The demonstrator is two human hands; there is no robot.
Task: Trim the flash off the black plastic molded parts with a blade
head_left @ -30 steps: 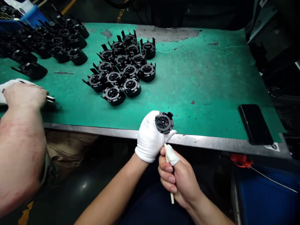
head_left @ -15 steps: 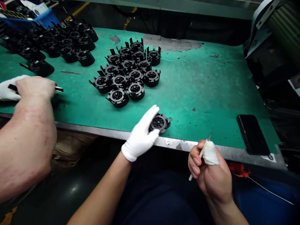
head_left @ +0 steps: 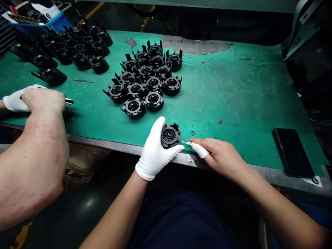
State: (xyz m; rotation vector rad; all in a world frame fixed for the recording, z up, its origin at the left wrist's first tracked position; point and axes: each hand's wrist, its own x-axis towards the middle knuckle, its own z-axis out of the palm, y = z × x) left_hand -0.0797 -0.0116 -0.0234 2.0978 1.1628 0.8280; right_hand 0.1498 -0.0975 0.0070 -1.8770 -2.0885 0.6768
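Observation:
My left hand (head_left: 154,152), in a white glove, grips a round black plastic part (head_left: 170,135) at the table's front edge, its face turned up. My right hand (head_left: 220,156), bare with a white wrap on one finger, pinches a thin blade tool (head_left: 186,142) whose metal tip touches the right side of the part. A cluster of several identical black parts (head_left: 147,81) sits on the green mat (head_left: 228,93) just beyond my hands.
A co-worker's bare forearm (head_left: 33,152) and white-gloved hand (head_left: 14,101) work at the left with a small tool. More black parts (head_left: 75,52) and a blue bin (head_left: 49,19) stand far left. A black phone (head_left: 293,152) lies at the right front edge.
My left hand set the part down near the edge, then gripped it again face up. My right hand swung from below the table up to the part's right side with the tool.

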